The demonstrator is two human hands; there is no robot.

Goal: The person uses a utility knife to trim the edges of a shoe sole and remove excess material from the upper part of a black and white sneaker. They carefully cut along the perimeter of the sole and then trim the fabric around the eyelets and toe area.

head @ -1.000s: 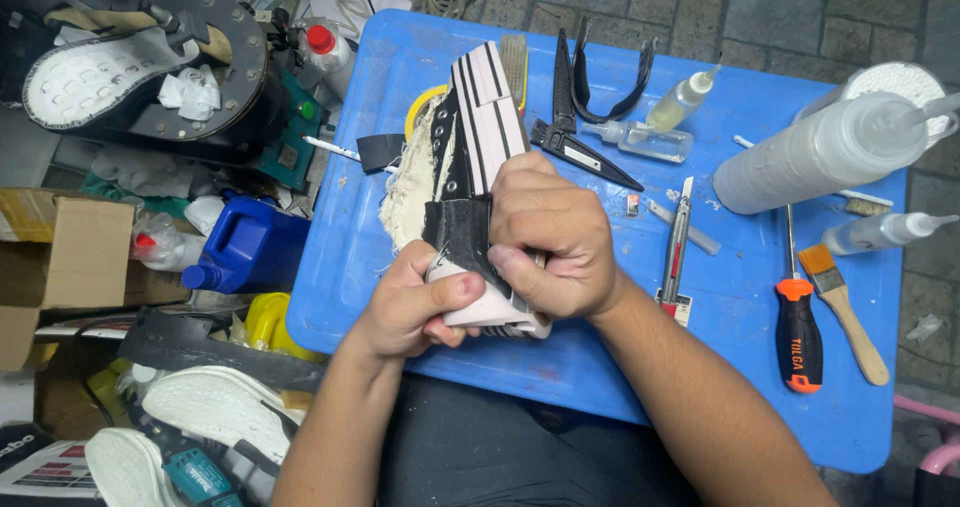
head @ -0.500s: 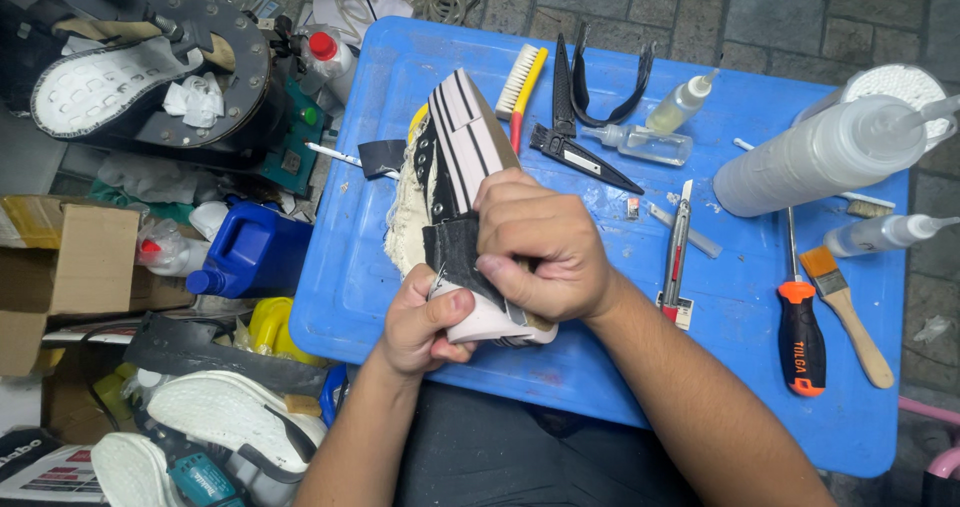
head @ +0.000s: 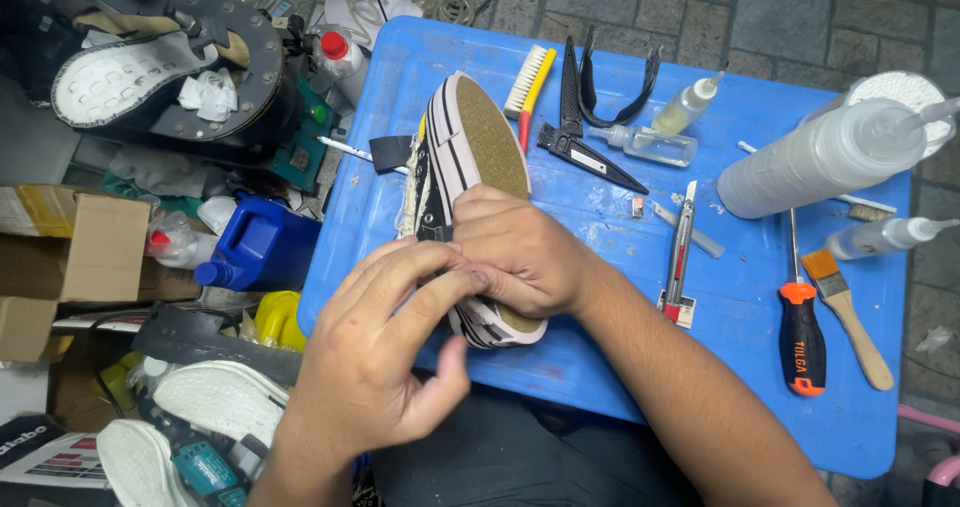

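A black-and-white striped sneaker point(head: 462, 157) lies on its side on the blue table point(head: 600, 217), its tan sole bottom turned up and to the right. My right hand point(head: 520, 252) wraps over the middle of the shoe and grips it. My left hand point(head: 385, 347) reaches in from below left, its fingertips pressing on the shoe's side rubber next to the right hand's fingers. The heel end pokes out under my right hand near the table's front edge.
On the table lie a yellow-handled brush point(head: 528, 87), black pliers point(head: 580, 117), small glue bottles point(head: 655, 142), a utility knife point(head: 680, 252), an orange screwdriver point(head: 802, 327), a paintbrush point(head: 850, 312) and a big white bottle point(head: 830, 157). Left of the table stand a shoe press point(head: 160, 77), a blue jug point(head: 255, 247), boxes and white soles.
The shoe has been rolled so its tan sole bottom faces up instead of its striped side. My left hand has loosened and shifted to fingertip contact. The view has moved closer.
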